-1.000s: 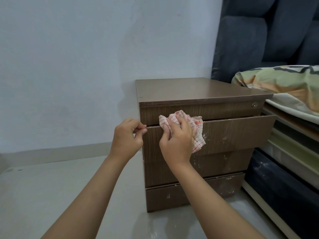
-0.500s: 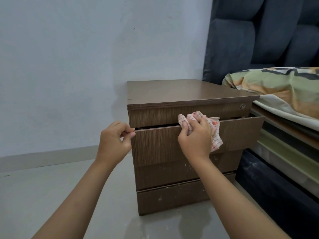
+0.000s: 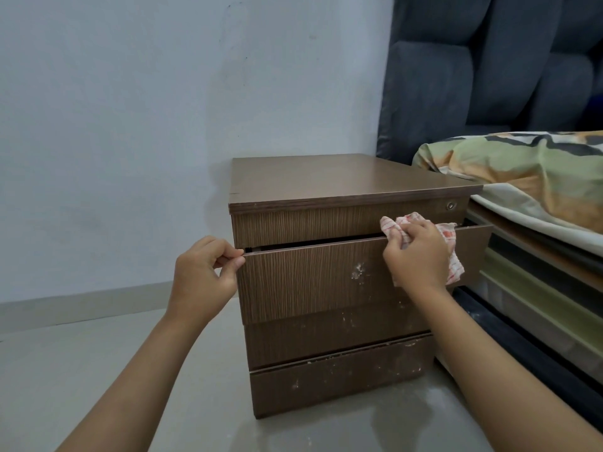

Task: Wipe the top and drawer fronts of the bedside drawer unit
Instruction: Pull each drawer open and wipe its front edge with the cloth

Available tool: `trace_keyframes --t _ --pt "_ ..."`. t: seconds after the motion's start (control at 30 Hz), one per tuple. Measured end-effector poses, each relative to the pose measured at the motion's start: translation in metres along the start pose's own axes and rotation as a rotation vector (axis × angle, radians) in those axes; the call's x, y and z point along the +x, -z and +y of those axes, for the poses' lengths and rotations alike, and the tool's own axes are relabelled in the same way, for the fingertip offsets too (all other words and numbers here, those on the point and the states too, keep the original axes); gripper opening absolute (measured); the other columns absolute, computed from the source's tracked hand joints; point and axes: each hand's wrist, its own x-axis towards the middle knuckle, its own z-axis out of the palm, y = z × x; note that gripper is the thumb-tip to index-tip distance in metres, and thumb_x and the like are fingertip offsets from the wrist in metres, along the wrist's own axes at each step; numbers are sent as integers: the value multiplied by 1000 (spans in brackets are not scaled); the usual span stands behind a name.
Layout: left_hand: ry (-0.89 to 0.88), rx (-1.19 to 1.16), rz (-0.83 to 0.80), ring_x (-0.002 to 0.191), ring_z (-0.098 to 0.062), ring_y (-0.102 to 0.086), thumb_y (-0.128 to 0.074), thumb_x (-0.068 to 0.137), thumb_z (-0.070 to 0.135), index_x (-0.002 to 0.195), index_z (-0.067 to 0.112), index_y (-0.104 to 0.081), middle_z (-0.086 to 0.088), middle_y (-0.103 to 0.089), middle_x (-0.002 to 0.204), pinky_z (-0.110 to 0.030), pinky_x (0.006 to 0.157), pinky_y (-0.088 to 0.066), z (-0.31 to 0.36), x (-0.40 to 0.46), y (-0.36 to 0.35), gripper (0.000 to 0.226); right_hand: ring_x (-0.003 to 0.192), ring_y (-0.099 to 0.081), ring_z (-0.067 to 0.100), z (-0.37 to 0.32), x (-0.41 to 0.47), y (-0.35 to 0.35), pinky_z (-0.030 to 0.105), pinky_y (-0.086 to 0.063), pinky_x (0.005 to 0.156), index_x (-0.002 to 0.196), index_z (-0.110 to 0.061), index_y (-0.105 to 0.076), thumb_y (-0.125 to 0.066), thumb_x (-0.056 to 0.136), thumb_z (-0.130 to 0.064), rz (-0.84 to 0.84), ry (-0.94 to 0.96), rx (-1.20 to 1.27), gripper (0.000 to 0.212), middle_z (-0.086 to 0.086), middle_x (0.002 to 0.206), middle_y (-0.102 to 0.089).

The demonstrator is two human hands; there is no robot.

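A: How far is the wiping getting on the brown wood-grain bedside drawer unit (image 3: 339,324) standing on the pale floor (image 3: 98,353) between the wall and the bed (image 3: 535,243)?

B: Judging by the marks, it is only partly done. The crumpled red-and-white checked cloth (image 3: 452,252) is being pressed against the right end of the pulled-out second drawer front (image 3: 313,278), near its top edge, with the fingers of the right hand (image 3: 416,254) curled round it.

A: And the left hand (image 3: 202,272)?

B: The drawer's left top corner is being pinched between its thumb and curled fingers, so the drawer is being steadied.

A: What is being left?

B: White specks are showing in the middle of that same front, so it is probably not finished. More specks are being seen on the lowest drawer front (image 3: 339,383) and along the gap above it; those fronts are likely waiting.

A: The flat brown top (image 3: 332,177)?

B: No marks are being seen on it, but whether it is wiped cannot be told.
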Motion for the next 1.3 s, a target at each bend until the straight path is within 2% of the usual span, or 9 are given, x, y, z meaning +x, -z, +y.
trace_keyframes --t 0.17,0.43,0.63,0.73,0.83,1.03,1.1,1.17,1.3 --pt "0 -7 6 82 -5 -58 -71 73 -4 73 7 -64 0 -62 75 -8 66 -46 -1 0 0 13 101 -54 28 10 7 10 56 -22 108 82 -6 -68 -57 84 -16 34 -3 -36 15 9 101 -64" --pt "-9 -2 7 80 1 -58 -70 72 -6 71 6 -64 -1 -61 74 -6 65 -45 -1 1 -1 14 101 -55 32 37 23 16 59 -28 104 82 -7 -66 -53 83 -21 76 3 -58 19 12 103 -64" --pt "-34 12 1 79 1 -58 -71 72 -5 71 5 -65 1 -61 74 -11 66 -47 -3 1 0 12 114 -51 34 53 33 24 57 -26 107 101 -2 -67 -53 85 -22 109 -51 -70 29 15 118 -61" --pt "-44 24 -6 79 2 -57 -71 72 -5 72 5 -65 2 -60 73 -8 65 -46 -3 1 0 11 108 -52 35 61 39 28 54 -32 104 102 -2 -67 -47 80 -29 118 -67 -64 40 15 113 -62" --pt "-42 19 1 79 2 -57 -71 72 -5 71 6 -65 2 -61 74 -7 66 -46 -3 1 0 13 105 -54 36 66 45 33 43 -39 96 103 1 -66 -47 81 -26 147 -71 -43 40 19 110 -64" --pt "-48 13 3 81 -1 -57 -71 72 -5 71 6 -64 -1 -61 74 -10 66 -47 -4 1 -1 13 97 -60 31 81 61 40 37 -48 85 107 -4 -66 -51 89 -20 151 -195 -15 28 16 106 -65" --pt "-49 11 -1 80 0 -57 -71 72 -5 71 5 -64 -2 -61 74 -10 65 -46 -5 1 -1 13 79 -62 24 82 66 45 24 -51 71 100 -4 -66 -49 92 -19 168 -288 33 24 12 93 -67" --pt "-49 11 -5 81 0 -57 -71 72 -5 71 5 -64 -2 -61 74 -10 66 -46 -5 1 -1 12 61 -54 9 77 61 45 5 -38 51 88 -8 -63 -47 96 -21 250 -401 128 22 4 76 -61" --pt "-48 6 -6 80 3 -56 -70 72 -8 71 4 -64 -4 -60 73 -5 66 -44 -4 1 -2 13 91 -57 10 55 32 19 10 -42 76 103 -11 -63 -48 96 -23 477 -489 421 21 -1 102 -61"
